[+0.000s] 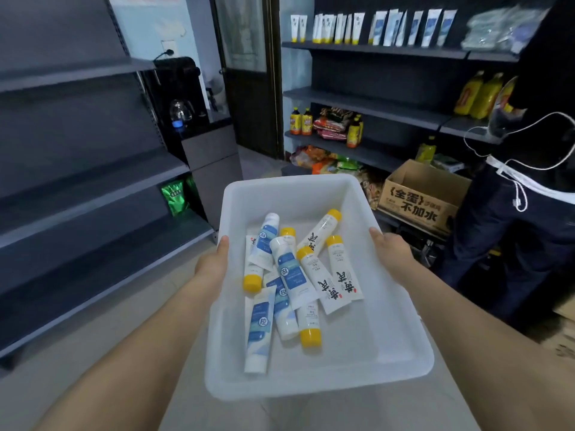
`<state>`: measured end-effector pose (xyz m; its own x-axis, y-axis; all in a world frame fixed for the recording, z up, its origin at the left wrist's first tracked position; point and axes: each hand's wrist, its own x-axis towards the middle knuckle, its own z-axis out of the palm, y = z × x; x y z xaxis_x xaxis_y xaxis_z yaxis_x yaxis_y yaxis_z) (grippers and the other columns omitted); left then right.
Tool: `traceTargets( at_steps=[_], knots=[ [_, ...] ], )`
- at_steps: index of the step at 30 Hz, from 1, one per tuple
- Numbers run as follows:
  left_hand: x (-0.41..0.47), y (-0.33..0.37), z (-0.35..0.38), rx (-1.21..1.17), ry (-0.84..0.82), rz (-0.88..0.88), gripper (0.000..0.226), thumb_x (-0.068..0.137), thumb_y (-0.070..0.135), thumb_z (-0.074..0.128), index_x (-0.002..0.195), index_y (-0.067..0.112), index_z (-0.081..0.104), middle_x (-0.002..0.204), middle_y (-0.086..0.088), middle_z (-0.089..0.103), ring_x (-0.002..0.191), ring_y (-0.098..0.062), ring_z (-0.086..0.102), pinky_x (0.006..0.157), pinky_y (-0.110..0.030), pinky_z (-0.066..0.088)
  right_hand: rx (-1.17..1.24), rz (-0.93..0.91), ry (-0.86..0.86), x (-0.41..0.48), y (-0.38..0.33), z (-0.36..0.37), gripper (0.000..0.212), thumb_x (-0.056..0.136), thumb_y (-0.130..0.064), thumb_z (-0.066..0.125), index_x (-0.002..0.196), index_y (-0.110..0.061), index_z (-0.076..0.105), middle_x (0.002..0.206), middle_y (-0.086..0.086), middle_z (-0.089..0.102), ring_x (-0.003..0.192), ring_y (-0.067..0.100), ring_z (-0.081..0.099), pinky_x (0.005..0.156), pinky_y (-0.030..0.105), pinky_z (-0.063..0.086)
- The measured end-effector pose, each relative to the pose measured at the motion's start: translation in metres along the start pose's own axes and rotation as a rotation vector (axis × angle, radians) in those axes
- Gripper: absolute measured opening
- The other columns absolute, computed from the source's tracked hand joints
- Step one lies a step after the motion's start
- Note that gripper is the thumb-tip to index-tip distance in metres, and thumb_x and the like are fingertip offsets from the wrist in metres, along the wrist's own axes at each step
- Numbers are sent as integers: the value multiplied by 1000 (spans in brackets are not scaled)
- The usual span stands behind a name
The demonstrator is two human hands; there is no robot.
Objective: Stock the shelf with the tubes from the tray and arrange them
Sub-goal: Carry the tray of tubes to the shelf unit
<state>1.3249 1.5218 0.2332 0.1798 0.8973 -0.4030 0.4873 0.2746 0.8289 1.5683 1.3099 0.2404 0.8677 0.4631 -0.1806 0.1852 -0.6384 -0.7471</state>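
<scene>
Two dark shelving units: the left shelf [93, 169], and the right shelf [373, 49] with standing tubes [381, 26] on top. In front, the white tray [311, 194]. The left hand [214, 262] grips one rim, the right hand [392, 253] the other, well apart. Inside, loose tubes [289, 275] lie jumbled.

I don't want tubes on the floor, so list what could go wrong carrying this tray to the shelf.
1. The tubes lie loose and criss-crossed in the tray; a tilt could slide them over the rim.
2. The left hand and right hand hold only its side rims toward the far end, so the near end may sag.
3. A person and a cardboard box crowd the right-hand shelves; a bump is possible.
</scene>
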Motion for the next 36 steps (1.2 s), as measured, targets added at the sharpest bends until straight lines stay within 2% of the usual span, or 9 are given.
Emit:
traceTargets(
  at_steps=[2, 4, 9, 13, 18, 23, 26, 32, 36],
  knots=[
    [34, 23, 4, 27, -6, 21, 73, 88, 62, 37, 129, 4, 50, 129, -16, 53, 114, -34, 53, 99, -38, 42, -1, 14, 15, 28, -19, 8, 50, 97, -48, 32, 68, -10, 48, 82, 11, 52, 86, 28, 51, 72, 30, 34],
    [65, 43, 8, 28, -20, 6, 76, 86, 64, 37, 132, 4, 47, 132, -16, 52, 116, -35, 52, 101, -40, 42, 7, 26, 24, 52, -37, 15, 49, 97, -48, 33, 69, -10, 48, 87, 12, 52, 86, 27, 49, 73, 31, 34],
    [138, 89, 20, 48, -64, 16, 78, 87, 64, 37, 135, 2, 43, 135, -17, 49, 120, -36, 49, 104, -43, 40, 18, 59, 47, 109, -78, 33, 59, 97, -47, 33, 106, 4, 60, 99, 15, 57, 96, 32, 54, 77, 31, 36],
    [205, 122, 30, 59, -118, 42, 79, 85, 65, 39, 131, 1, 48, 131, -17, 53, 118, -36, 50, 104, -45, 40, 65, 96, 100, 159, -105, 56, 57, 96, -48, 38, 108, 4, 60, 111, 19, 61, 99, 31, 54, 83, 34, 40],
    [304, 175, 55, 95, -181, 60, 76, 87, 63, 39, 125, -2, 51, 122, -19, 59, 110, -37, 56, 99, -44, 45, 115, 145, 172, 226, -142, 88, 55, 95, -48, 39, 109, 2, 59, 113, 18, 61, 107, 35, 56, 95, 42, 44],
    [398, 232, 84, 166, -233, 80, 74, 88, 61, 39, 127, -2, 50, 128, -21, 55, 115, -37, 54, 99, -42, 44, 97, 229, 223, 297, -179, 113, 57, 96, -49, 36, 110, 1, 60, 110, 18, 62, 91, 29, 55, 82, 35, 43],
    [443, 264, 102, 188, -245, 104, 76, 89, 59, 40, 132, -2, 45, 134, -20, 50, 120, -37, 50, 101, -40, 42, 122, 262, 268, 336, -198, 124, 55, 96, -48, 37, 115, 0, 57, 111, 17, 60, 98, 32, 55, 83, 35, 42],
    [519, 316, 135, 211, -335, 128, 77, 87, 62, 40, 131, 0, 46, 134, -19, 51, 120, -36, 51, 103, -42, 41, 94, 314, 306, 409, -228, 132, 58, 95, -50, 37, 109, 3, 58, 103, 17, 60, 99, 34, 57, 81, 35, 43],
    [563, 349, 166, 198, -395, 131, 77, 84, 66, 41, 130, 5, 47, 133, -17, 52, 119, -35, 51, 102, -42, 41, 42, 350, 301, 461, -241, 134, 55, 97, -49, 33, 102, 0, 57, 93, 11, 55, 84, 27, 51, 72, 30, 37]
  ],
)
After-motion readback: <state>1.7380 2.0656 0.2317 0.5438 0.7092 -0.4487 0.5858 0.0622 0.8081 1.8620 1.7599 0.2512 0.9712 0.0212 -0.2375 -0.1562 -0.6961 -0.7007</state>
